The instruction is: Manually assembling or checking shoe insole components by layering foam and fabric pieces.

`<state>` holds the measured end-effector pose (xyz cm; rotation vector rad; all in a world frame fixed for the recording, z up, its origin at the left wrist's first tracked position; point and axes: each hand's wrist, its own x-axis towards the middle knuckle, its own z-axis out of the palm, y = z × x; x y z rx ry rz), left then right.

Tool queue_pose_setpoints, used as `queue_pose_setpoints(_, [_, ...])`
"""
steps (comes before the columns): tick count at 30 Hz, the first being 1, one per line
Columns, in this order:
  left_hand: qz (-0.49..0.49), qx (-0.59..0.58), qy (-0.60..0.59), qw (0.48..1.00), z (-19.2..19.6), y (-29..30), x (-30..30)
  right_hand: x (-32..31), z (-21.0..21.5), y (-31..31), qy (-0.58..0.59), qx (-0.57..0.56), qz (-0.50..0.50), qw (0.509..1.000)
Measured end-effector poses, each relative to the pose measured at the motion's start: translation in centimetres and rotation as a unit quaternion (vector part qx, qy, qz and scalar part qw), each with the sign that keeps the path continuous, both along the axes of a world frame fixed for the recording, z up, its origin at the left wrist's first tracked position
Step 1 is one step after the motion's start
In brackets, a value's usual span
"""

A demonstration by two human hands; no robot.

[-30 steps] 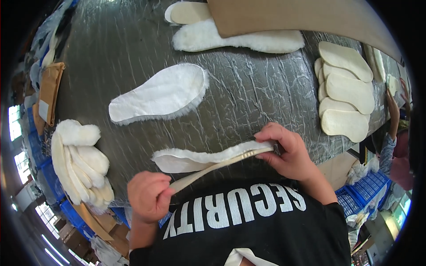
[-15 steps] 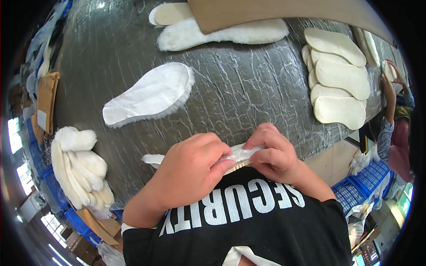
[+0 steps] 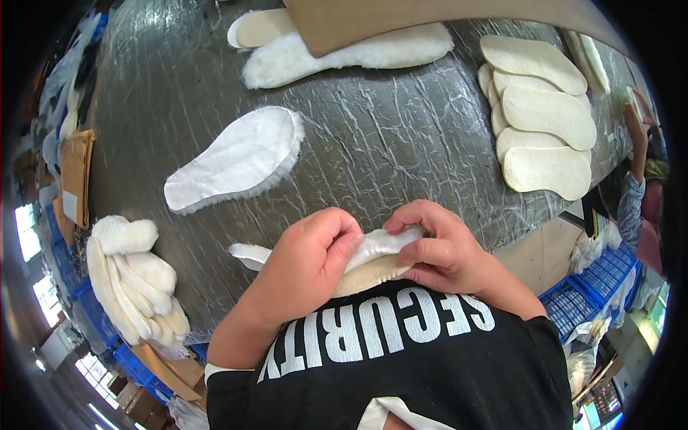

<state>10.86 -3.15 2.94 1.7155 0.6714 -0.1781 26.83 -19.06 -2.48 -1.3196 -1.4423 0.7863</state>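
Note:
Close to my chest, at the table's near edge, I hold an insole made of a white fleece layer and a cream felt sole. My left hand pinches its left part between thumb and fingers. At the other end, the thumb and fingers of my right hand grip the rim, where the cream edge looks puckered. A white tip shows beyond my left hand; its link to the held piece is hidden. Farther off lies a white fleece insole cover, smooth side up with a fluffy rim.
A heap of fleece insoles sits at the left edge. Overlapping cream felt soles lie at right. A fluffy insole is partly under brown board at the back. Blue crates and another person's arm are at right.
My hands have turned the insole, so more of its cream felt side now shows below the white fleece. The left thumb has shifted up. The view has moved slightly.

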Motion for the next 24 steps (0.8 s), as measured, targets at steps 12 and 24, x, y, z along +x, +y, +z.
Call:
queue_pose_setpoints(12, [-0.105,0.192,-0.143,0.965,-0.2,-0.7,0.6,-0.9,-0.2,0.4,0.033,-0.022,-0.102,0.994])
queue_pose_setpoints(24, [-0.114,0.286,-0.183,0.934,0.1,-1.7,0.7,-0.9,-0.7,0.8,0.126,-0.066,-0.186,0.972])
